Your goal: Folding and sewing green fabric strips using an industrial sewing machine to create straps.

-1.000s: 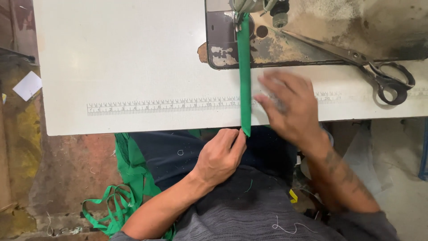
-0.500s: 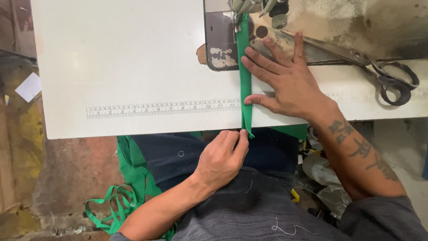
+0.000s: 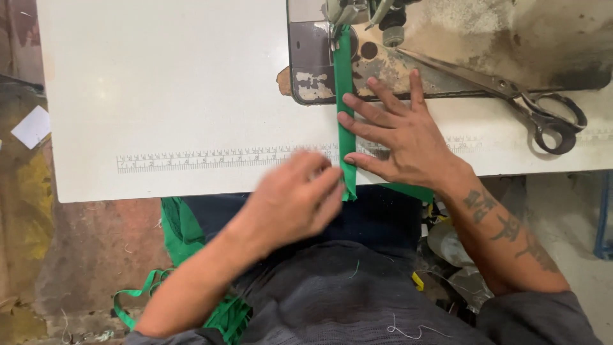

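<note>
Right hand (image 3: 408,144): flat on the desk (image 3: 179,96), fingers (image 3: 377,124) spread and released, gripping nothing; their tips press on the green strip (image 3: 345,102), likely to keep the fold flat and in line with the needle.
Left hand (image 3: 297,195): blurred by motion, fingers half curled at the strip's near end by the desk edge; cannot tell whether they pinch it or only touch it.
Green strip: one, narrow and folded, running from under the presser foot (image 3: 338,19) ahead of the right fingertips, beneath them, to the desk edge beside the left fingers, where its end hangs over.
Sewing machine bed (image 3: 447,57): worn metal plate, just beyond the right fingertips; the strip enters it there.
Scissors (image 3: 511,96): one pair, closed, lying to the right of the right hand, apart from it, within reach.
Ruler marking (image 3: 211,158): one scale printed across the desk, passing under both hands.
Green fabric heap (image 3: 185,236): more strips, loose, below the desk, left of the left forearm.
</note>
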